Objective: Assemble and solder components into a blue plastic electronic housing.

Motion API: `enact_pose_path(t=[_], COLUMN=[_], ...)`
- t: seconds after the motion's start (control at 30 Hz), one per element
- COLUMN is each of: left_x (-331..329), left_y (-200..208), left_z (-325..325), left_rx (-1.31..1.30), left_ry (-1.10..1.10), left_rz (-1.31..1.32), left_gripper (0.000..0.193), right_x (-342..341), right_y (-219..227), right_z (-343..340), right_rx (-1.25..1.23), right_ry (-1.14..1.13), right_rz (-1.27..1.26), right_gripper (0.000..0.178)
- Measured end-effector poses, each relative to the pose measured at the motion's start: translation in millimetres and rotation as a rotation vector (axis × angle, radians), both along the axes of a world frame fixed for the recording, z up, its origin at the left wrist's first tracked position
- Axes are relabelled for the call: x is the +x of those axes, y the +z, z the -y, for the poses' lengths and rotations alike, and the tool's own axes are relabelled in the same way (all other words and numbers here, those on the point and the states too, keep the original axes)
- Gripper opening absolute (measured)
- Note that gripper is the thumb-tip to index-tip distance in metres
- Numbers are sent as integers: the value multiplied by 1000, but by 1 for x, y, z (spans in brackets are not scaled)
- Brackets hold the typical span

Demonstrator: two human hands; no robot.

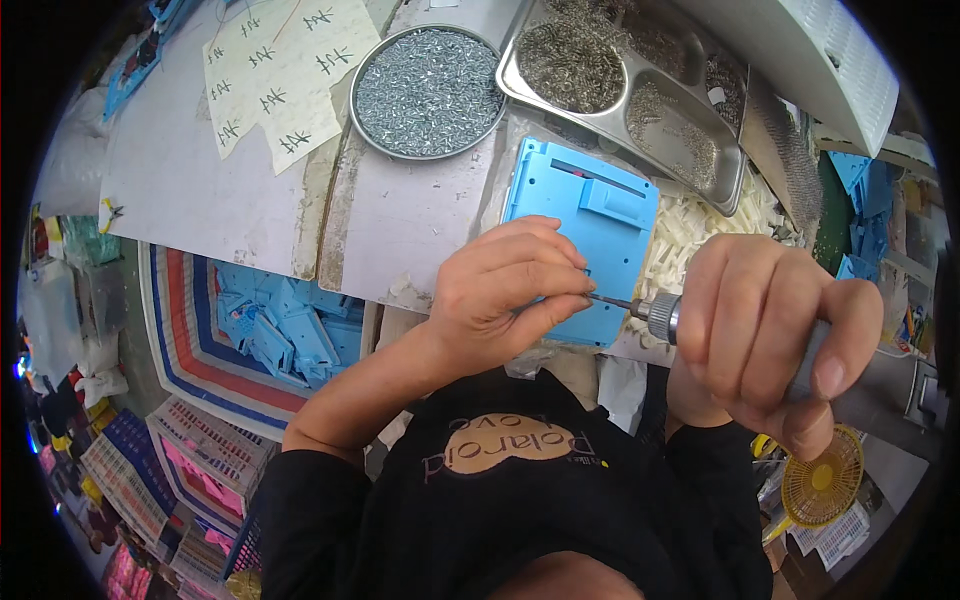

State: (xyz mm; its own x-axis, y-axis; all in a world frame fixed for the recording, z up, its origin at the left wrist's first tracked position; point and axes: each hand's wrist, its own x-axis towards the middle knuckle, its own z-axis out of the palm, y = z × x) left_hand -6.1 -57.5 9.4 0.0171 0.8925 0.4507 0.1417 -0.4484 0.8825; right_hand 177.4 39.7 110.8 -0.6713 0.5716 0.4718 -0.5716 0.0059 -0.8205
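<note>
My right hand [760, 330] is wrapped round a grey electric screwdriver [662, 316], whose thin bit points left. At the tip of that bit, the thumb and fingers of my left hand [510, 285] are pinched together. Whatever they hold is too small to make out. Beneath both hands lies a light blue plastic panel [630, 240] with small holes, a long slot and a raised block. My left hand covers part of its lower left side.
Beyond the panel stand a round metal dish [430, 92] of small screws and a divided steel tray [735, 190] of small metal parts. White plastic pieces [690, 240] are heaped to the right. A striped bag [185, 320] at left holds blue parts. A yellow fan [825, 478] is lower right.
</note>
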Motion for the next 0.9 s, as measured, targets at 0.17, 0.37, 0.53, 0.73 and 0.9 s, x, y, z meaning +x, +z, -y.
enact_pose_path(t=[0.17, 0.37, 0.53, 0.73, 0.9], left_x=[0, -5, -43, -32, -13], left_y=[-5, 4, -2, 6, -8], left_z=[6, 8, 19, 13, 8], left_rx=[31, 157, -306, -81, 112], left_ry=[57, 201, 227, 124, 186], left_rz=[44, -125, 50, -294, -502], left_gripper=[25, 25, 23, 23, 28], right_x=[-8, -21, -41, -76, -90], right_y=[-1, -1, -17, -59, -72], right_z=[1, 5, -32, -55, -50], right_rx=[33, 43, 138, 56, -26], right_ry=[4, -60, -194, -240, -278], right_rz=[20, 37, 21, -36, 3], right_gripper=[26, 24, 27, 22, 15])
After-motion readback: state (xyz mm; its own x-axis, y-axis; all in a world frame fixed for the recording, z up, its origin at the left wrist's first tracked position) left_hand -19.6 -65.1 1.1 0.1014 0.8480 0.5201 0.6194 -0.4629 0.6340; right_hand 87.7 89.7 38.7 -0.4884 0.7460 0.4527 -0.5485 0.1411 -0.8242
